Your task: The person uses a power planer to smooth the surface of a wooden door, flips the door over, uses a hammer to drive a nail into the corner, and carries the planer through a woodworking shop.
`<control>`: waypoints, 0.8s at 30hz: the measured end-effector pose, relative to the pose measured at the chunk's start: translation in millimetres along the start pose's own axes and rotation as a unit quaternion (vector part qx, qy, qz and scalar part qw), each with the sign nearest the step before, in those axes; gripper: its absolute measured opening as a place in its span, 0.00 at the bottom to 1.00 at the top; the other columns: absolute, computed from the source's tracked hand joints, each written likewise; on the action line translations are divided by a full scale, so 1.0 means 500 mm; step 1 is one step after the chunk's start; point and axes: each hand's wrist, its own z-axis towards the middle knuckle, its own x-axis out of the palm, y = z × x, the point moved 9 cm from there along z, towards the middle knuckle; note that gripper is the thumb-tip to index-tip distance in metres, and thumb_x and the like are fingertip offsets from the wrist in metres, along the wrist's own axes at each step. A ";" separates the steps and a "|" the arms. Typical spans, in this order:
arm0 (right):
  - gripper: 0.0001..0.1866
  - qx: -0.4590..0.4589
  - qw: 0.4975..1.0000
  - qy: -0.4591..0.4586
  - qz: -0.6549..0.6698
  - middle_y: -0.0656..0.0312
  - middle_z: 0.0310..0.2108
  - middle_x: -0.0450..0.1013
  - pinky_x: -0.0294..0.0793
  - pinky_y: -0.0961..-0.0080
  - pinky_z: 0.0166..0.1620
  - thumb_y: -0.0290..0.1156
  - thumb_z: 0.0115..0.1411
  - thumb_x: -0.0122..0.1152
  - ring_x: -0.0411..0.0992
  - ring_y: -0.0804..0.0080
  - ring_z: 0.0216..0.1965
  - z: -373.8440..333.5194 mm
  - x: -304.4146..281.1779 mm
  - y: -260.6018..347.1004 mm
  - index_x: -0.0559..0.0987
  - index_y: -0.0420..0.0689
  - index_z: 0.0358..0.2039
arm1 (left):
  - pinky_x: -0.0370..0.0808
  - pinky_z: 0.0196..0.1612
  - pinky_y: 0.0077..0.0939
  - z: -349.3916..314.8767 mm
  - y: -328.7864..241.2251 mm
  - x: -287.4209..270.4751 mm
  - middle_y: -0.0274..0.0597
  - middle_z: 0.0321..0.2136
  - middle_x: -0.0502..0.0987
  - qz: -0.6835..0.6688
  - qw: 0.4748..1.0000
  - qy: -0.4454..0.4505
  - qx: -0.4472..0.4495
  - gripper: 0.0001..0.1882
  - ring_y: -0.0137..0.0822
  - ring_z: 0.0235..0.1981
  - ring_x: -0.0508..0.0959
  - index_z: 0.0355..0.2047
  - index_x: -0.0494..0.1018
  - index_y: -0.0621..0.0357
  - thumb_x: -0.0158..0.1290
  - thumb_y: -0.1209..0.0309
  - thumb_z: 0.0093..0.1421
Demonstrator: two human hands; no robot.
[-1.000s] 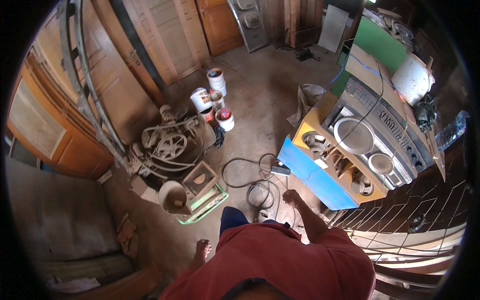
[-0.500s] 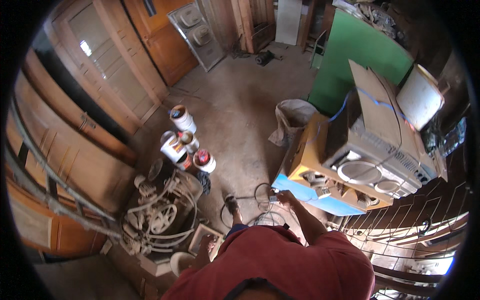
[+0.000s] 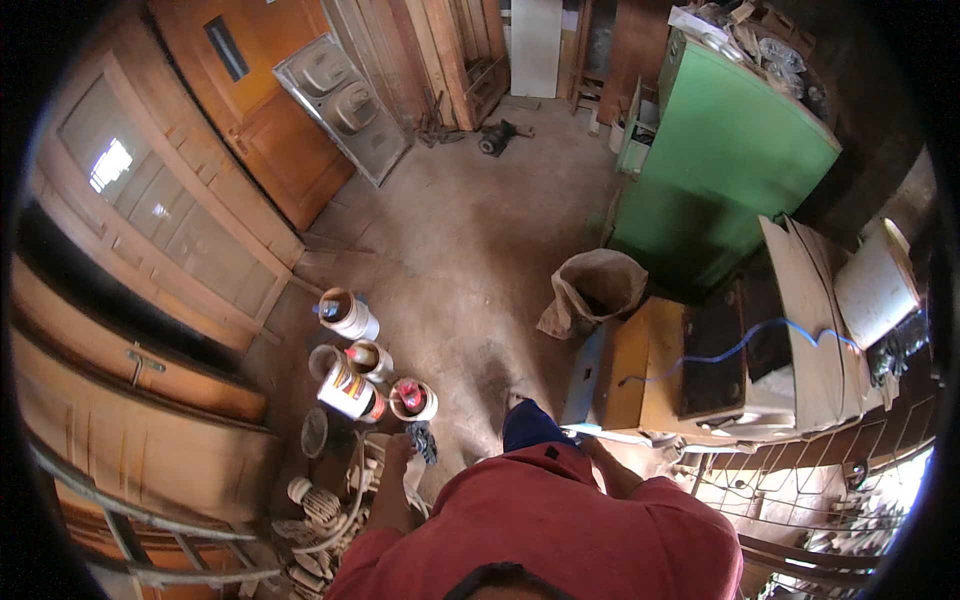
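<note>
My left hand [image 3: 397,450] hangs low beside the dusty compressor machine with pale hoses [image 3: 345,520], close to a crumpled black bag [image 3: 422,440]. Its fingers are too small and dark to make out. The right forearm [image 3: 612,472] reaches down past my red shirt toward the wooden speaker boxes; the hand at its end is mostly covered by the shirt, so what it holds is hidden. Just ahead of the left hand stand a tub with a red item inside [image 3: 412,400], a labelled white can [image 3: 346,390] and a white bucket [image 3: 352,318].
An open sack [image 3: 597,290] sits before a green cabinet [image 3: 715,160]. Stacked boxes with cardboard [image 3: 815,320] and a blue cable [image 3: 735,350] fill the right side. Wooden doors [image 3: 150,220] and a steel sink [image 3: 345,105] lean at the left and back.
The view has shifted forward and turned. My body stands nearer the buckets and sack. The right hand, earlier visible with a small grey object by the cables, is now mostly behind the shirt.
</note>
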 end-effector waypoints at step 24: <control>0.14 -0.240 0.859 -0.299 0.340 0.66 0.20 0.67 0.66 0.76 0.23 0.39 0.66 0.51 0.66 0.76 0.20 0.940 -0.906 1.298 0.70 0.48 0.24 | 0.61 0.15 0.29 0.785 -0.629 0.359 0.30 0.12 0.62 0.220 0.974 0.047 -0.039 0.10 0.30 0.13 0.65 0.20 0.68 0.47 0.50 0.64 0.58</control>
